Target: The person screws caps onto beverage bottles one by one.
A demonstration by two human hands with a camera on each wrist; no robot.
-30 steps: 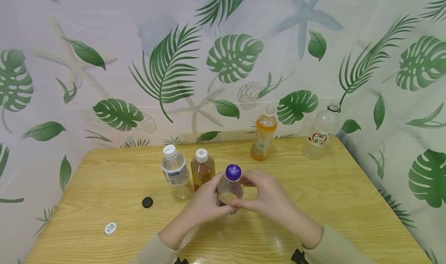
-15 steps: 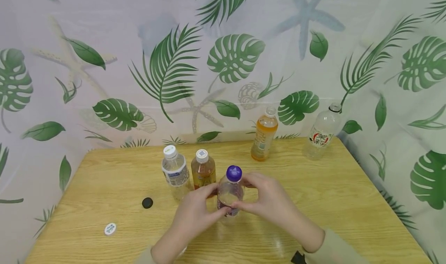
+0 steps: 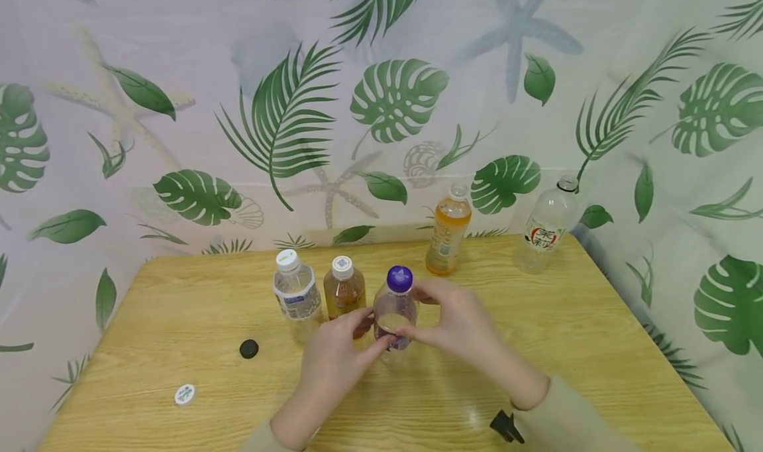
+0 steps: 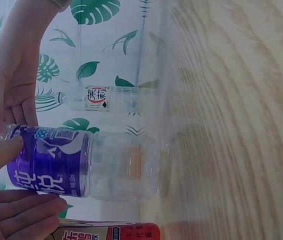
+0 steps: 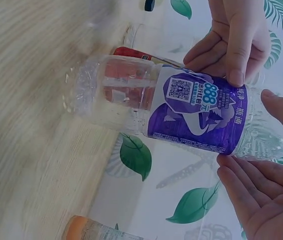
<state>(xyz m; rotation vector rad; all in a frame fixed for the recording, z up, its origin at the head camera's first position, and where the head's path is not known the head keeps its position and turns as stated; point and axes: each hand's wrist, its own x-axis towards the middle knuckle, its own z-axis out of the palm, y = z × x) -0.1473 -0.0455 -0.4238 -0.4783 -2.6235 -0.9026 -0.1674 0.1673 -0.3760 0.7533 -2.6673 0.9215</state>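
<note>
Count: two hands, five bottles, two loose caps, one wood-grain table (image 3: 566, 346). Landmark: the clear plastic bottle with a purple screw cap (image 3: 395, 306), hereafter the purple-capped bottle.

Nearest are the beige sleeves (image 3: 578, 415) and, beside the right one, a small black object (image 3: 505, 427); both lie nearer than the landmark. A round white loose cap with printing (image 3: 185, 394) lies on the table, well to the left of the landmark and nearer. A flat, round black loose cap (image 3: 248, 348) lies to the left, between the white cap and the bottles.

The purple-capped bottle is upright between the hands. The left hand (image 3: 334, 352) grips its left side, partly closed, thumb on the front of the purple printed label (image 5: 196, 107). The right hand (image 3: 453, 316) holds the opposite side with thumb and fingers spread around the bottle. Whether the base touches the table cannot be determined.

Just left of and behind the landmark stands an amber bottle with a white cap (image 3: 346, 296), its lower part obstructed by the left hand. Farther left stands a clear ribbed bottle with a white cap (image 3: 298, 299).

Behind and right of the landmark stands a bottle with an orange upper band (image 3: 448, 233); farther right, a large clear bottle with a black neck ring (image 3: 544, 230). Beyond all hangs a white leaf-patterned backdrop (image 3: 381, 34).
</note>
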